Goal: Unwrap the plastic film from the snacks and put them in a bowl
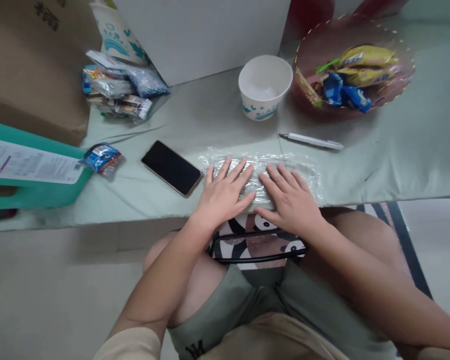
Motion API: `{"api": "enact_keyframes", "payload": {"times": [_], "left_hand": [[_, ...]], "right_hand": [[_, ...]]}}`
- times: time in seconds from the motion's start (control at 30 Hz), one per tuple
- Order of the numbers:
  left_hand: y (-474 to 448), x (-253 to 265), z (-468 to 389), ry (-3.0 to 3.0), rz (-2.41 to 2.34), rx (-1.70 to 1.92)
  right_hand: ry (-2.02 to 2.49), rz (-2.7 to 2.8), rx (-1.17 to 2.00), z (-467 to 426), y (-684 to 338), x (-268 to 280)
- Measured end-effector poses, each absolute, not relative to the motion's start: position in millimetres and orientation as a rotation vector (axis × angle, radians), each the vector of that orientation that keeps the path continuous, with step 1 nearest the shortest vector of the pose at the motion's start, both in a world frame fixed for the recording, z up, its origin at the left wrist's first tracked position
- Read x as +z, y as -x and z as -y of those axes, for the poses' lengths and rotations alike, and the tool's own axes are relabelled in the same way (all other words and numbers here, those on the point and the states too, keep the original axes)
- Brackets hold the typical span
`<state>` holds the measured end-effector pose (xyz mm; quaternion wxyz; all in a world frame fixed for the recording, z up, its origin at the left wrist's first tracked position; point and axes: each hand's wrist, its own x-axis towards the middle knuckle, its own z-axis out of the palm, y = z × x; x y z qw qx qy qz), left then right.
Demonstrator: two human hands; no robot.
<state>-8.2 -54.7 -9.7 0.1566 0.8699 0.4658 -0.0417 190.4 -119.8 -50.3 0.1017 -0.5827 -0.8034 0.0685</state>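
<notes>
A clear, crinkled plastic bag or wrap (pixel 310 176) lies flat near the front edge of the cloth-covered table (pixel 393 155). My left hand (pixel 225 194) rests palm down on its left part with fingers spread. On the right part, my right hand (pixel 288 197) is also laid flat, fingers apart. Both palms are hidden beneath the hands. Just left of my left hand sits a black-screened phone (pixel 171 167). A white pen (pixel 312 140) lies beyond my right hand.
A white paper bowl (pixel 264 87) and a pink gold-rimmed bowl (pixel 303 55) of wrapped snacks stand behind. At the left are a pile of packaged snacks (pixel 122 85), a small blue packet (pixel 102 159), a green holder (pixel 60 197), a cardboard box (pixel 33 75) and a patterned cup (pixel 116 35).
</notes>
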Motion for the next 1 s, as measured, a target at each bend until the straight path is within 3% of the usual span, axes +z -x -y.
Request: {"api": "enact_keyframes", "payload": {"times": [0.27,0.43,0.63,1.0], "left_hand": [[2.7,-11.4,60.2,-2.364,-1.382,-0.129],[-0.6,-4.9,72.5,-2.247,-1.378,-0.071],[24.2,2.9,64.9,-2.317,-1.049,-0.003],[44.9,-4.7,38.0,-2.378,-0.821,0.755]], "right_hand": [[1.441,2.409,0.05,132.0,-173.1,-45.0],[1.385,2.408,0.131,126.3,-176.7,-39.0],[1.381,2.326,0.264,118.1,-204.8,-28.7],[1.473,1.988,0.206,103.6,-231.0,-15.5]]}}
